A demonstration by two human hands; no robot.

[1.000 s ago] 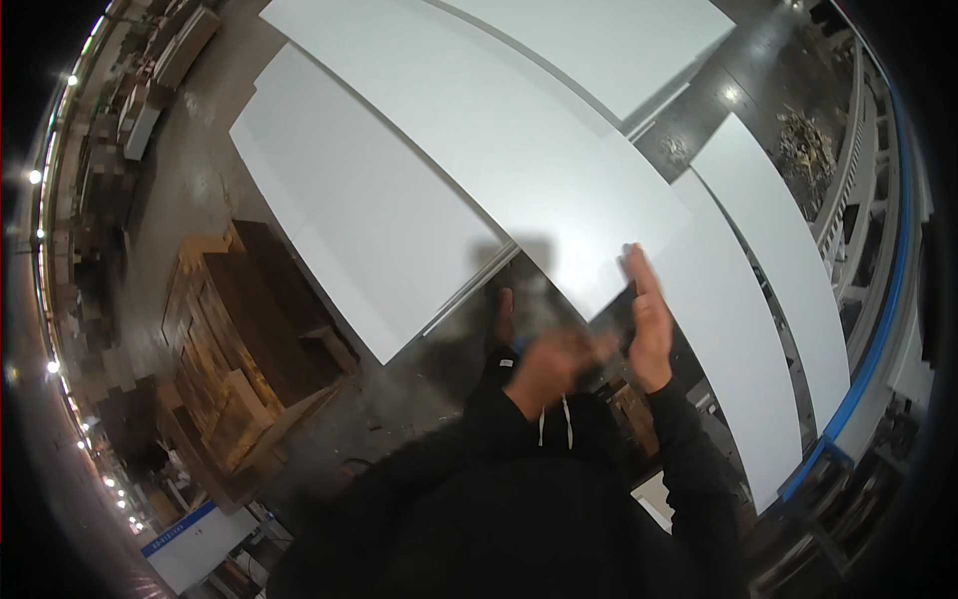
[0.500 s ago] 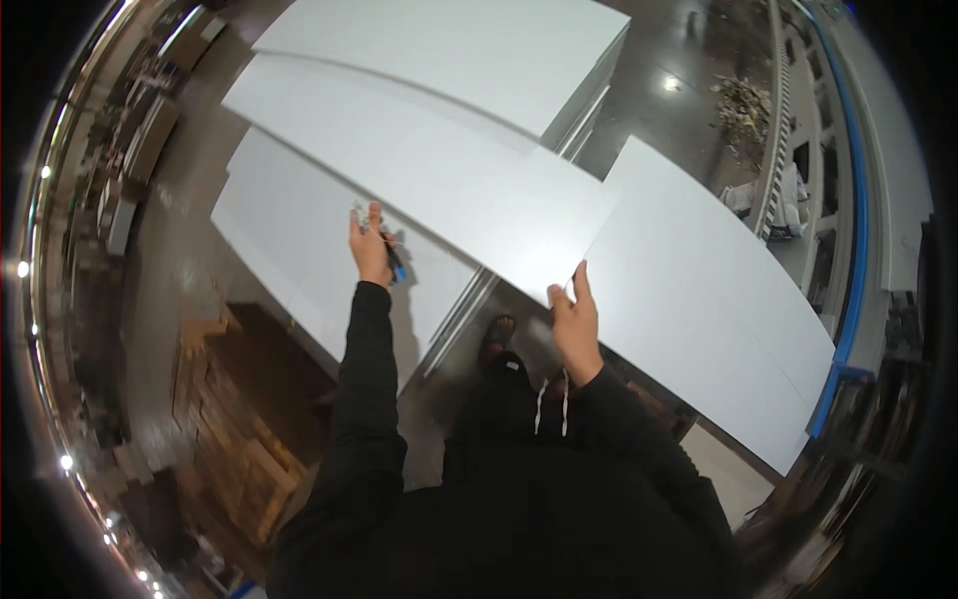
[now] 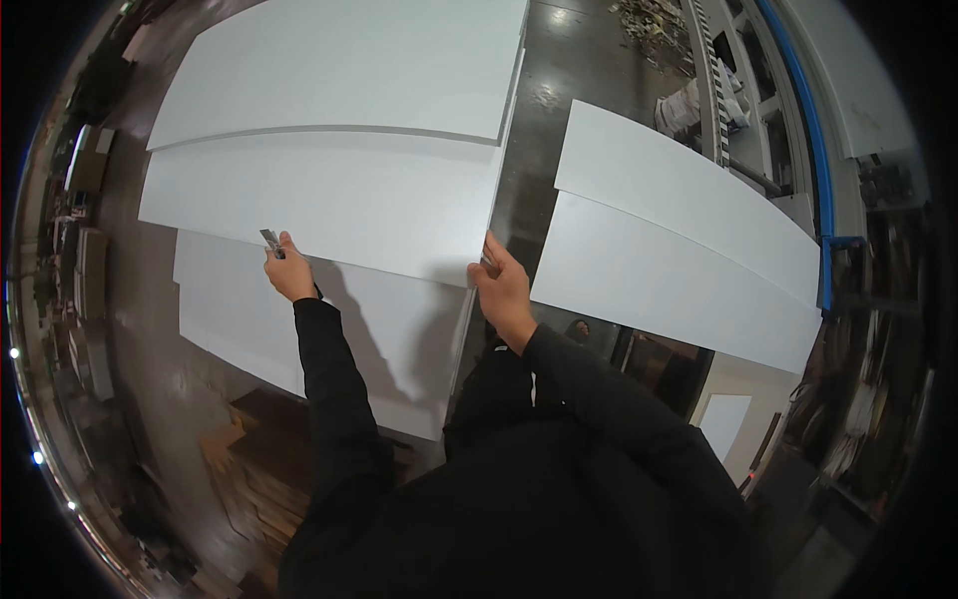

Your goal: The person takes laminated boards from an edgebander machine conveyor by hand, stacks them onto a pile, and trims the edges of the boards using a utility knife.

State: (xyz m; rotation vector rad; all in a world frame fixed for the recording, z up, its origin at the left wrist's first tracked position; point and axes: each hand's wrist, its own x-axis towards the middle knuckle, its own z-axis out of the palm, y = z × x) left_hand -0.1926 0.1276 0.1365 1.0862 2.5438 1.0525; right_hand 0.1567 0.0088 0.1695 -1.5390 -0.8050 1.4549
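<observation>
A long white board (image 3: pixel 339 200) lies across the left side, over another white board (image 3: pixel 379 329) that shows below it. My right hand (image 3: pixel 506 299) is closed on the long board's near right corner, with its fingertips partly hidden at the edge. At the near long edge, farther left, my left hand (image 3: pixel 290 277) is closed round a small tool (image 3: pixel 269 241) with a flat grey metal end. The tool's exact kind is unclear. This hand also touches or nearly touches the board's edge.
Another white board (image 3: pixel 349 65) lies beyond. To the right, two overlapping white boards (image 3: pixel 659 265) rest across a gap of dark floor (image 3: pixel 534 150). Brown wooden pieces (image 3: pixel 264 469) stand at lower left. A blue rail (image 3: pixel 803 110) runs along the far right, near scraps (image 3: pixel 654 30) on the floor.
The long board has shifted left, off the right-hand boards and over the left ones, with my right hand at its corner. My left hand has moved left too. The view has turned.
</observation>
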